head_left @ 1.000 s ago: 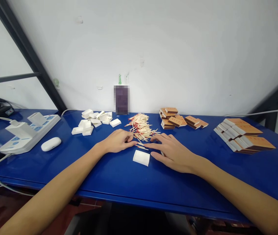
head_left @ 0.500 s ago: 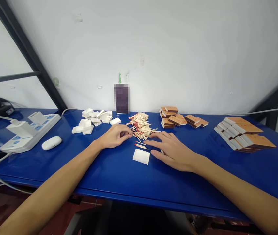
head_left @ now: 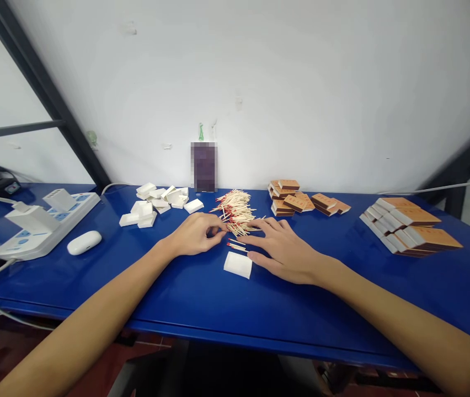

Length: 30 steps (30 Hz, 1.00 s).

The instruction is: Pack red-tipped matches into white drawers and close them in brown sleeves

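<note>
A heap of red-tipped matches point(head_left: 237, 209) lies on the blue table. My left hand point(head_left: 197, 234) is at the heap's near left edge, thumb and forefinger pinched together; whatever sits between them is too small to make out. On the heap's near right side, my right hand point(head_left: 282, 247) has its fingers spread, the fingertips by the matches. A few loose matches point(head_left: 237, 246) lie between the hands, side by side. Just nearer to me is a white matchbox tray point(head_left: 238, 265), flat on the table.
White matchbox trays point(head_left: 146, 208) lie scattered at the back left. Brown matchboxes point(head_left: 288, 197) are piled at the back right, and a larger stack of matchboxes point(head_left: 412, 223) stands farther right. A white earbud case point(head_left: 85, 242) and a power strip point(head_left: 53, 226) are on the left.
My left hand has shifted slightly nearer, its thumb and forefinger still together. My right hand has moved a little left and farther in, over the ends of the loose matches.
</note>
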Available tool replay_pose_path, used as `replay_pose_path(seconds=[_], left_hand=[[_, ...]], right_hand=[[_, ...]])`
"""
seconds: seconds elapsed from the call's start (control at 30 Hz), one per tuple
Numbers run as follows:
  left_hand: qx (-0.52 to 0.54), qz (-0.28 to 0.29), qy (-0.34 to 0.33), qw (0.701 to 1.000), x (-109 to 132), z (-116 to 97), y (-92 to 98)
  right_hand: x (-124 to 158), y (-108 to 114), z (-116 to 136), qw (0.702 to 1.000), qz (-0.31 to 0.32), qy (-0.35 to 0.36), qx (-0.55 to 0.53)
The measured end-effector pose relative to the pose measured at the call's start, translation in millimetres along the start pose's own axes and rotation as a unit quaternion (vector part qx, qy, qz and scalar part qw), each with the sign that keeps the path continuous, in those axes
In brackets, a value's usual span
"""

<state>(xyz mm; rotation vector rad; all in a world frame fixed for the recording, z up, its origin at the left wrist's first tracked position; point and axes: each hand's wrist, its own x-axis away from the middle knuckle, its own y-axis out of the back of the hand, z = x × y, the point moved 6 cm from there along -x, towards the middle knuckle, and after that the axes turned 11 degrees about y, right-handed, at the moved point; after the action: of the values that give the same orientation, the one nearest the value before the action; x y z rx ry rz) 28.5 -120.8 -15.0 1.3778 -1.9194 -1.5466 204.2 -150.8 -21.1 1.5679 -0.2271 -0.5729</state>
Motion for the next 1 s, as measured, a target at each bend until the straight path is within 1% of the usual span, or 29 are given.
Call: replay_pose_path(seconds=[0.1, 0.27, 0.4, 0.5, 0.7, 0.77, 0.87, 0.93, 1.0], left_hand=[[-0.011, 0.028, -0.005, 1.0, 1, -3, -3.3], [-0.034, 0.054, -0.013, 0.998, 2, -4, -7.1], [-0.044, 0.065, -0.006, 0.997, 2, -2, -9.2], [-0.048, 0.07, -0.008, 0.996, 2, -3, -9.6], [-0.027, 0.095, -0.019, 0.995, 4, -12, -8.0], [-0.02, 0.1, -0.019, 0.995, 5, -14, -7.3], [-0.017, 0.104, -0.013, 0.994, 4, -15, -6.9], [-0.019, 0.106, -0.008, 0.994, 4, -15, -7.3], [-0.02, 0.103, -0.005, 0.994, 4, -16, -7.5]], right_hand=[[4, 2, 0, 1.0, 0.0, 0.003, -0.019], [8, 6, 0, 0.999, 0.012, 0.012, -0.034], [8, 8, 2, 0.997, 0.024, 0.025, -0.062], [9, 9, 3, 0.997, 0.019, 0.031, -0.073], [11, 11, 0, 0.994, -0.021, 0.042, -0.099], [12, 13, 0, 0.992, -0.046, 0.053, -0.109], [12, 17, 2, 0.99, -0.094, 0.051, -0.097], [12, 16, 6, 0.989, -0.103, 0.054, -0.089], [11, 14, 13, 0.99, -0.098, 0.063, -0.082]])
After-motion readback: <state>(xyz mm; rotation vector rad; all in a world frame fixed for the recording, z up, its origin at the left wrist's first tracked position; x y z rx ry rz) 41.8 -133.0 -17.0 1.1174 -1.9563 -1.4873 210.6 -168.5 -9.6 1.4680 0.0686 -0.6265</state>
